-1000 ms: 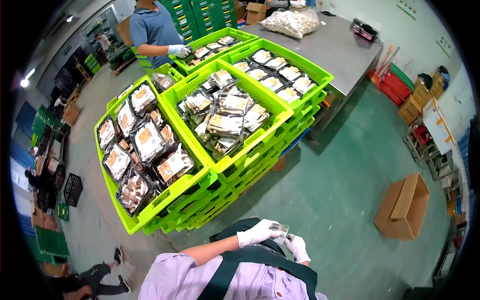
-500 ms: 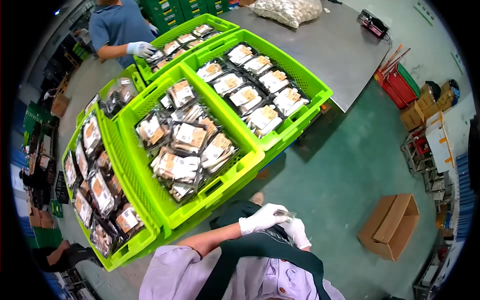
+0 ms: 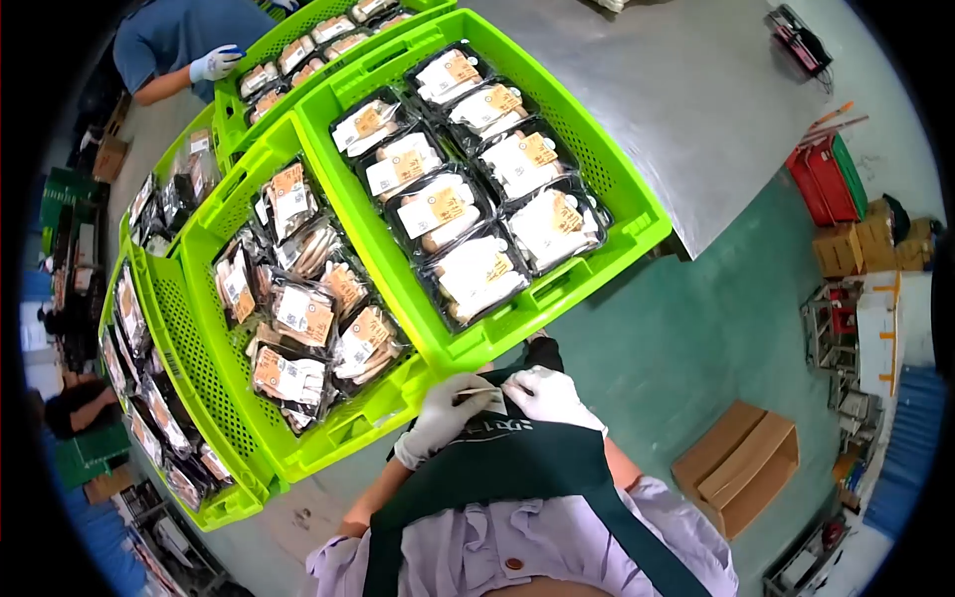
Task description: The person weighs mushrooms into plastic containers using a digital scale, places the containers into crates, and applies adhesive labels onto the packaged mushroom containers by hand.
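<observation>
My left hand (image 3: 445,413), in a white glove, is closed in a pinch in front of my dark green apron. Between its fingertips and my right hand (image 3: 545,395) is a small pale label-like piece (image 3: 494,400); its kind is not clear. The gloved right hand is closed at the piece's other side. Just beyond the hands stands a green crate (image 3: 448,360) with black film-wrapped packs (image 3: 463,279) in two rows, apparently mushrooms, with white and orange labels. A second green crate (image 3: 288,458), to the left, holds similar packs (image 3: 298,313) heaped loosely.
More green crates (image 3: 184,393) with packs stand at left and behind. A co-worker's gloved hand (image 3: 216,64) rests at the far crate's rim. A metal table (image 3: 676,109) extends to the back right. An open cardboard box (image 3: 736,468) lies on the floor at right.
My view has turned and moved closer to the crates. Both hands have shifted left and forward, toward the crate edge, with the small piece still between them. The co-worker's hand has moved along the rim.
</observation>
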A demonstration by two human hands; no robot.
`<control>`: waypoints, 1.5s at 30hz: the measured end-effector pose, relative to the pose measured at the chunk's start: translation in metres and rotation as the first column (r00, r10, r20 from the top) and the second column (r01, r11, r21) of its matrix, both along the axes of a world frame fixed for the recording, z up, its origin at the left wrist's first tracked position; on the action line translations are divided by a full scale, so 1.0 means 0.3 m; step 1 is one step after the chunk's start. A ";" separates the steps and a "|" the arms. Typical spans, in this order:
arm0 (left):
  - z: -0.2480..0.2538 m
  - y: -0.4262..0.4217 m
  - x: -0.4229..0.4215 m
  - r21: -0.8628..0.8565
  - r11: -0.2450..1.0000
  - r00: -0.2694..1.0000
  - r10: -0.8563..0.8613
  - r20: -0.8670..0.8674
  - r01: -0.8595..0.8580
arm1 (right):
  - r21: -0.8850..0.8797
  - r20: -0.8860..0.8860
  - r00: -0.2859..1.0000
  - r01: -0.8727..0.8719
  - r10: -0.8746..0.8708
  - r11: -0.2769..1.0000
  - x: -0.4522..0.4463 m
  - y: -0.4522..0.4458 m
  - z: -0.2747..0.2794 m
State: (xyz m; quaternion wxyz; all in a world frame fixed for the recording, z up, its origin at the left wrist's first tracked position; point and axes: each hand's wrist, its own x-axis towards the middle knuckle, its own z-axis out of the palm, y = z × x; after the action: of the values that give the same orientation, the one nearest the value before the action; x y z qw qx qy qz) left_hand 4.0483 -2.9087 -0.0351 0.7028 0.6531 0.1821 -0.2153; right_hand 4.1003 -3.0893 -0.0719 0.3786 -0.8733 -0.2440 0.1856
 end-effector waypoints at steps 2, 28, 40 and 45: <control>0.027 -0.027 0.051 -0.055 0.993 0.994 0.105 -0.007 -0.105 | 0.023 0.035 0.986 -0.164 0.163 0.986 0.113 -0.012 0.046; 0.005 -0.176 0.226 0.021 0.774 0.773 0.633 -0.036 -0.633 | -0.139 0.031 0.839 -0.534 0.543 0.834 0.540 -0.047 0.061; -0.033 -0.170 0.233 -0.044 0.773 0.775 0.632 -0.028 -0.632 | -0.323 0.080 0.836 -0.493 0.542 0.808 0.598 -0.074 0.083; -0.022 -0.168 0.250 -0.029 0.780 0.780 0.625 -0.020 -0.625 | -0.498 0.061 0.876 -0.389 0.479 0.775 0.651 -0.045 0.058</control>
State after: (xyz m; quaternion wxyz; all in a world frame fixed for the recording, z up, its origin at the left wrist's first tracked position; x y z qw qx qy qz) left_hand 4.1232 -2.9590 -0.0417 0.7446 0.5427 0.3879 0.0236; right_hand 4.2956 -3.1027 -0.0544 0.0775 -0.8713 -0.4210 0.2402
